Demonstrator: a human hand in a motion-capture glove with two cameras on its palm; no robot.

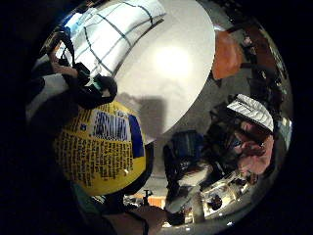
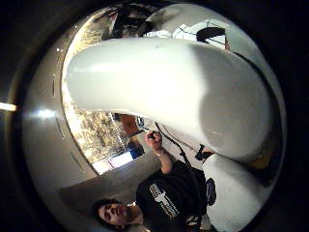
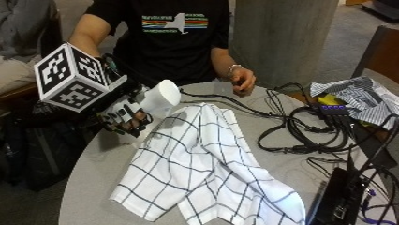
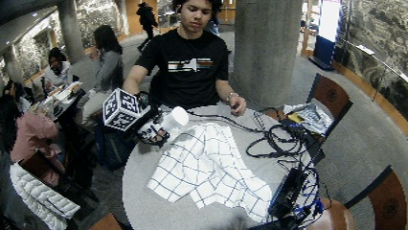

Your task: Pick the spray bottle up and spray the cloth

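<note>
Outside view has the gloved right hand (image 3: 124,115) wrapped around a white spray bottle (image 3: 160,97), fingers curled round its body, held just off the near edge of the round grey table (image 3: 93,173). The bottle is tipped on its side with its flat white end facing the checked cloth (image 3: 199,164), so I'd guess it's being lined up for a spray, but I can't make out the nozzle or trigger. The little-finger palm view shows a yellow label (image 1: 100,152) right against the palm, with the cloth lying on the table beyond it.

The cloth is spread and rumpled across the middle of the table, right beside the bottle, so nothing blocks a spray that way. Further over there's a tangle of black cables (image 3: 299,126) running to a black box (image 3: 336,197) at the table's far side; overspray on those would be my worry. The bare left hand (image 3: 242,79) rests at the table's edge, touching a cable. A striped shirt (image 3: 358,96) is crumpled on the chair beyond.
</note>
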